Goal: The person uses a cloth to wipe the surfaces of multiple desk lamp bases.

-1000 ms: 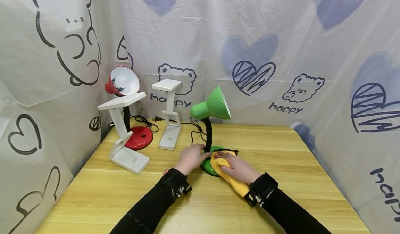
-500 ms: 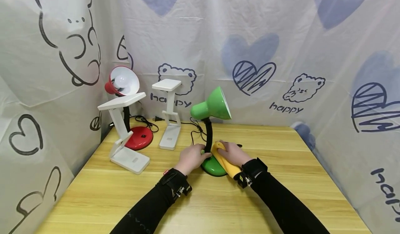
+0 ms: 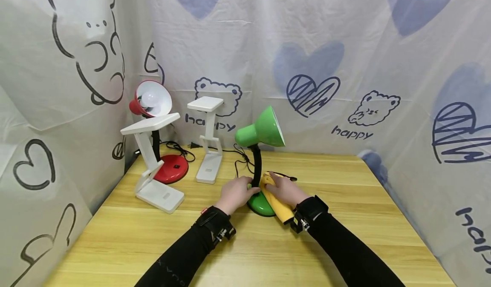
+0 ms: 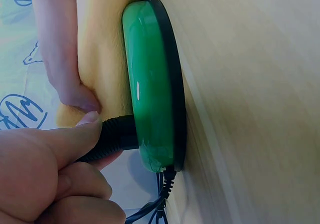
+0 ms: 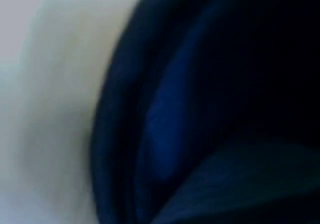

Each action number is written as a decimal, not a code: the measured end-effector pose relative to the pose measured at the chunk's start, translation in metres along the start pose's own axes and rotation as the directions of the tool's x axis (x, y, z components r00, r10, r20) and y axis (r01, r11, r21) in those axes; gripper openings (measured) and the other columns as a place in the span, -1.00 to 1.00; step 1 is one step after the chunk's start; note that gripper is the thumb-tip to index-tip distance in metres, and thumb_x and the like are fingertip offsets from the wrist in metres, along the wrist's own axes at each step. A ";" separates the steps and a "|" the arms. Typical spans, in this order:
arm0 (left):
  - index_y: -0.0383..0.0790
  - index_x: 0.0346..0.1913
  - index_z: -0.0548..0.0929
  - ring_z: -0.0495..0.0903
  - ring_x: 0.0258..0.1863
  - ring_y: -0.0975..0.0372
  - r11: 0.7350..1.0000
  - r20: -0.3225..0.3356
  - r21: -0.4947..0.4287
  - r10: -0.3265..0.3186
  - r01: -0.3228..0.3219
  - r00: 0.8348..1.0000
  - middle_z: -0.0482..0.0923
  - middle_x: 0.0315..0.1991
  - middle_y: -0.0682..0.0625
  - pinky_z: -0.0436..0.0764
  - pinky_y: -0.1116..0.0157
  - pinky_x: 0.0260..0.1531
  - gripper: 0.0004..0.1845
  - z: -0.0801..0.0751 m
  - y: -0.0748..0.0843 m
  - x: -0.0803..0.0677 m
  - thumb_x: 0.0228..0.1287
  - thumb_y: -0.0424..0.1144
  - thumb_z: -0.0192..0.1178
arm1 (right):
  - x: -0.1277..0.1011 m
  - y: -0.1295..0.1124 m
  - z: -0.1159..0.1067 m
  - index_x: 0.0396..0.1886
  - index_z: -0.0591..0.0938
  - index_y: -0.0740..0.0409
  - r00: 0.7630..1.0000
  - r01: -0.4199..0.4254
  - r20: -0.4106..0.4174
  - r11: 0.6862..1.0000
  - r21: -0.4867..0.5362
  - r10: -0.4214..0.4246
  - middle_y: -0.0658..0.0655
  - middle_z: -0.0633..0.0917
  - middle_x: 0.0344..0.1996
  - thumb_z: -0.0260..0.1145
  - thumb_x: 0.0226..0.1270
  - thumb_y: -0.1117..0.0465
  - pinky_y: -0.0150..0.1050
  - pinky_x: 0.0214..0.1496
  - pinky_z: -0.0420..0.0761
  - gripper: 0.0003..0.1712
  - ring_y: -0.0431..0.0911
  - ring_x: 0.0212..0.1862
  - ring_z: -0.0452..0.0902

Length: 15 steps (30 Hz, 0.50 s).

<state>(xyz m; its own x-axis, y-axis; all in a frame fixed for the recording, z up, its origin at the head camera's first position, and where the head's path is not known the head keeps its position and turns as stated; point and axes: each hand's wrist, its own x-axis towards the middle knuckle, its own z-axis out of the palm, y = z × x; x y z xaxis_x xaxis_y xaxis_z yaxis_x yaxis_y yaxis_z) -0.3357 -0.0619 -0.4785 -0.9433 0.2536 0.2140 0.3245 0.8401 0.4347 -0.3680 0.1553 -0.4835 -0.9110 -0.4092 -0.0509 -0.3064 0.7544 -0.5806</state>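
Risk of tipping first: green lamp (image 3: 258, 150) top-heavy, shade tilted out to the right over a small round base (image 3: 260, 204), so a hard sideways push with the yellow cloth (image 3: 277, 202) could rock it, should the bracing grip on the stem slacken. Also a thin black cord (image 3: 239, 154) trailing behind the base toward the back of the wooden table (image 3: 345, 193); cloth or sleeve catching it could drag the lamp or tug the plug. Cloth bunched right against the foot of the stem, so likely to snag there rather than slide freely. Left hand (image 3: 235, 192) curled round the lower black stem (image 4: 112, 136), thumb laid along it and fingers folded beneath, as seen from the left wrist, holding the lamp steady just above the base (image 4: 152, 83). Right hand (image 3: 283, 190) laid on the cloth, fingers bent over it and pressing it onto the right part of the base, close beside the stem; wrist low, forearm angled in from the lower right, black sleeve reaching to a wrist strap. Right wrist view only dark blur, nothing to tell from it. Lamp standing upright near the middle of the table, base flat on the wood. Well apart at the back left: a red lamp (image 3: 153, 108) and two white folding lamps (image 3: 151, 159) (image 3: 207, 142), untouched.
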 end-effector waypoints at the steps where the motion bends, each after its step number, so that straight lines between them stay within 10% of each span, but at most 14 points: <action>1: -0.09 0.06 0.75 0.73 -0.24 0.10 1.000 0.002 0.001 0.001 -0.001 1.000 0.76 -0.04 -0.06 0.54 0.25 -0.45 -0.58 0.000 0.000 0.000 0.38 0.14 0.26 | -0.003 -0.001 0.000 0.63 0.08 0.12 1.000 0.009 0.004 1.000 -0.004 -0.009 -0.05 0.39 -0.78 0.02 0.60 -0.18 -0.33 -0.60 0.31 -0.19 -0.19 -0.76 0.19; 12: -0.11 0.09 0.73 0.73 -0.21 0.07 1.000 0.008 0.007 -0.010 0.010 1.000 0.75 -0.02 -0.07 0.60 0.19 -0.39 -0.56 -0.001 0.000 0.002 0.39 0.14 0.26 | -0.038 -0.010 0.001 0.62 0.16 0.01 0.994 0.074 0.089 0.996 -0.058 -0.068 0.04 0.62 -0.54 0.02 0.56 -0.30 -0.30 -0.52 0.40 -0.18 -0.23 -0.74 0.26; 15: -0.11 0.10 0.73 0.74 -0.18 0.07 1.000 0.008 0.004 -0.005 0.005 1.000 0.75 0.00 -0.08 0.63 0.17 -0.35 -0.55 0.000 0.001 0.001 0.39 0.14 0.25 | -0.050 -0.011 0.002 0.58 0.27 -0.05 0.987 0.131 0.108 0.986 -0.100 -0.120 0.19 0.74 -0.05 -0.01 0.57 -0.30 -0.24 -0.36 0.50 -0.24 -0.21 -0.61 0.45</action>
<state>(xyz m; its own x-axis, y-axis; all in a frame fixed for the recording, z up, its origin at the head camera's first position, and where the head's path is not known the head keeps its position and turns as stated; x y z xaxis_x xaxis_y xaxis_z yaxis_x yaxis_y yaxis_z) -0.3364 -0.0614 -0.4776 -0.9455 0.2531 0.2049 0.3194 0.8432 0.4324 -0.3185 0.1660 -0.4763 -0.8325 -0.5498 -0.0685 -0.4492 0.7420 -0.4976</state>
